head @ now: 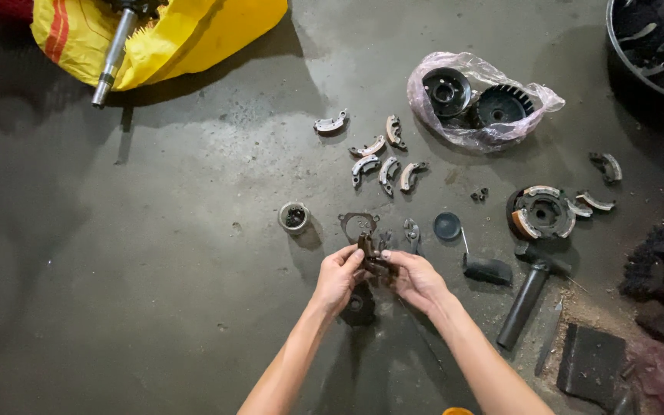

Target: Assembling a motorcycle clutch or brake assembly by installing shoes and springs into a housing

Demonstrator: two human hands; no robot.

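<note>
both hands meet low over the concrete floor [155, 253], the left hand [337, 278] and right hand [416, 278] pinching a small dark metal part [373, 260] between the fingertips. a steady grip from both sides looks best, kept close above the triangular plate [358, 225], with the curved shoes [382, 157] lying farther off.

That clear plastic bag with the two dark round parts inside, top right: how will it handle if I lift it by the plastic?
The plastic bag is thin and crumpled, so it will probably sag. The two round parts inside look like solid metal, likely heavy; they may slide together or strain the film. Its mouth is unclear, so support it underneath.
</note>
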